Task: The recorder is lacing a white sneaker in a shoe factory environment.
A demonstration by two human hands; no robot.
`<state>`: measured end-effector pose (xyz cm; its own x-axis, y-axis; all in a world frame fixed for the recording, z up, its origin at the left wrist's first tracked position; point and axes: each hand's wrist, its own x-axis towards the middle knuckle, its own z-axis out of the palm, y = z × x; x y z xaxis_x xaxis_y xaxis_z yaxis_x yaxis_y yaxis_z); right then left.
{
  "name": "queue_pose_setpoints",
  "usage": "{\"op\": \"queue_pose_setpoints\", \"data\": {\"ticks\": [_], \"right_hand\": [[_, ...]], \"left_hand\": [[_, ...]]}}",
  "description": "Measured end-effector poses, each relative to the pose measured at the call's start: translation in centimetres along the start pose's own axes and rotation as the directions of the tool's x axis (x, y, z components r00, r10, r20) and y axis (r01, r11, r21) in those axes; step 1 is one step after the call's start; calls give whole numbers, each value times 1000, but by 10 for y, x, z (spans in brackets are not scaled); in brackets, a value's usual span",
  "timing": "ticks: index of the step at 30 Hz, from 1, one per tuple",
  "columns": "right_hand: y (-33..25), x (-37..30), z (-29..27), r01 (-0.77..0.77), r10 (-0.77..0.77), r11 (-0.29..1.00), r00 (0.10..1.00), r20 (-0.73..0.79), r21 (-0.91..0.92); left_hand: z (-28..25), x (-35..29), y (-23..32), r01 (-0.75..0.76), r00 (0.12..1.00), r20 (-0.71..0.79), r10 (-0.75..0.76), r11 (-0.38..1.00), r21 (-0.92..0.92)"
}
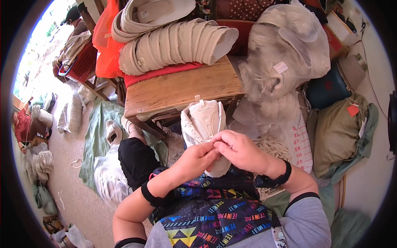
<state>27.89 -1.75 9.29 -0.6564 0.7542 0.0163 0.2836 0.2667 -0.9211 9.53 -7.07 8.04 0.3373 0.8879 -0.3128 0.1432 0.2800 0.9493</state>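
Note:
A cream sneaker upper [203, 120] rests on my lap, its tongue and pull loop pointing away from me. Both hands meet over its toe half, covering the lower eyelets. My left hand [197, 158] is closed, thumb and fingertips pinched together. Against it, my right hand [240, 152] is also closed, its thumb and forefinger touching the left fingertips. Whatever lies between the fingers is too small or hidden to make out. A pile of cream laces [275, 149] lies just right of my right hand.
Ahead stands a wooden bench [182, 91] bearing nested stacks of cream shoe uppers [173, 46]. Clear plastic bags [285, 49] are heaped to its right, near a stuffed olive sack [341, 136]. On the left floor are another shoe [113, 133] and green sheeting [97, 144]. Another person [74, 25] sits far left.

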Motion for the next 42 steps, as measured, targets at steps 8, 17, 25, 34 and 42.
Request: {"op": "queue_pose_setpoints", "data": {"ticks": [8, 17, 25, 34, 42], "right_hand": [[27, 14, -19, -87, 88, 992, 996, 9, -86], [35, 14, -14, -7, -14, 983, 993, -113, -184], [29, 19, -7, -93, 56, 960, 988, -144, -265], [42, 28, -1, -6, -5, 976, 999, -47, -219], [34, 18, 0, -4, -36, 955, 991, -129, -297]], "left_hand": [[-6, -5, -28, -141, 919, -343, 195, 974, 177], [-5, -2, -27, -157, 886, -357, 295, 917, 367], [-2, -2, -26, -137, 893, -353, 279, 916, 377], [-2, 0, -31, -129, 898, -334, 288, 895, 426], [3, -6, -30, -286, 728, -329, 602, 702, 652]]}}
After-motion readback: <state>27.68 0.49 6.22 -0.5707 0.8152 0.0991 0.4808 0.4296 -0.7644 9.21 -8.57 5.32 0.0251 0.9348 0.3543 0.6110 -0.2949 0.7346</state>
